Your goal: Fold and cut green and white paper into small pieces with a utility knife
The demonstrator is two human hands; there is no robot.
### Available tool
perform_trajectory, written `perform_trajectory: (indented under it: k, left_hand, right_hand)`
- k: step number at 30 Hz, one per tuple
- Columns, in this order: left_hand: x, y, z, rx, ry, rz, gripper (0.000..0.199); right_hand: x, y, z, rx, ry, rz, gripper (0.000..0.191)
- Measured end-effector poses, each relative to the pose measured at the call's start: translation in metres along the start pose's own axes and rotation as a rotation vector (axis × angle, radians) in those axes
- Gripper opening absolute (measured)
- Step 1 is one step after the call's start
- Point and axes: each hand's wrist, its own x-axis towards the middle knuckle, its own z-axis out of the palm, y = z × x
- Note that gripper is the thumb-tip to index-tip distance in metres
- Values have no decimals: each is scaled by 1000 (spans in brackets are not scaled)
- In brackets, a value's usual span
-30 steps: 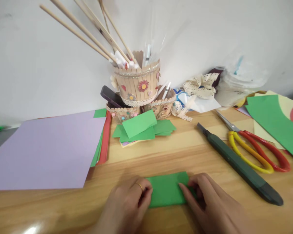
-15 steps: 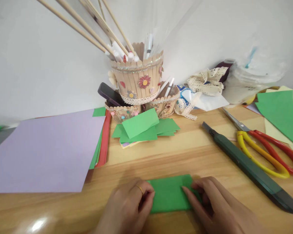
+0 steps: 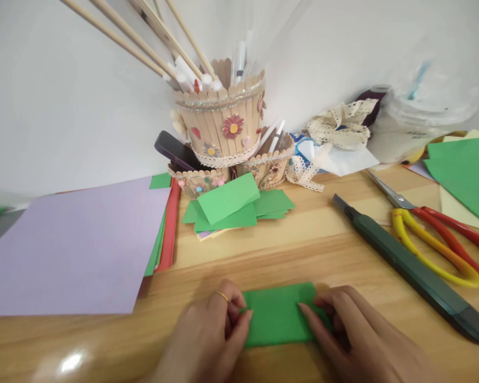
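Note:
A rectangular piece of green paper lies at the front of the table between both hands. My left hand, with a ring on one finger, pinches the paper's left edge between thumb and curled fingers. On the other side my right hand grips the right end, its thumb on top and the fingers behind. Beyond the hands sits a loose pile of small green paper pieces, with purple and yellow edges showing underneath.
On the left lies a stack topped by a purple sheet. A dark green cutter and scissors lie on the right. Decorated stick holders with pens and dowels stand behind, beside lace, a plastic cup and green sheets.
My left hand's fingers have lifted and shifted slightly at the paper's left edge. The right hand keeps nearly the same grip. The view has moved a little.

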Motion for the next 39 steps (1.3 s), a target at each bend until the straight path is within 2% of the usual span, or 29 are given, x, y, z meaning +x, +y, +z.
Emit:
perform_trajectory:
  k: [4,6,9,10,12,14,16,18,21,24,29,36,39]
  left_hand:
    - [-1,-1,-1,74,-5,27,8]
    - [-1,-1,-1,153,12,104,10]
    - [1,-2,-2,284,121,222,13]
    - [3,-2,-2,318,177,291,14]
    - [5,-2,-3,390,276,514,19]
    - [6,-3,-2,472,314,752,27]
    - [5,-4,-2,544,326,848,32]
    - [2,-6,-1,588,327,854,32]
    - [0,-10,-2,663,245,873,31]
    - [0,-14,-5,697,164,892,32]
    - [3,-20,-8,644,157,901,36]
    - [4,-19,-11,675,108,923,40]
    - [3,-18,-11,761,134,944,37]
  right_hand:
    - [-1,0,-1,28,-33,-5,18]
    - [0,-1,-2,41,-64,-4,19]
    - [2,-2,-4,29,-94,-42,23]
    - [2,-2,-4,18,-90,-55,24]
    - [2,-2,-4,-11,-73,-67,26]
    - [2,-2,-4,-49,-38,-90,27]
    - [2,-3,-6,-105,-12,-162,28]
    - [3,-5,-10,-165,46,-246,32]
    - [2,-13,-16,-137,115,-385,29]
    - [-4,-22,-15,-48,74,-504,38]
    - [-15,-28,-5,-34,-36,-495,59]
    - [-20,-28,-1,-25,-55,-459,59]
    - [-20,-29,-3,-37,-73,-466,57]
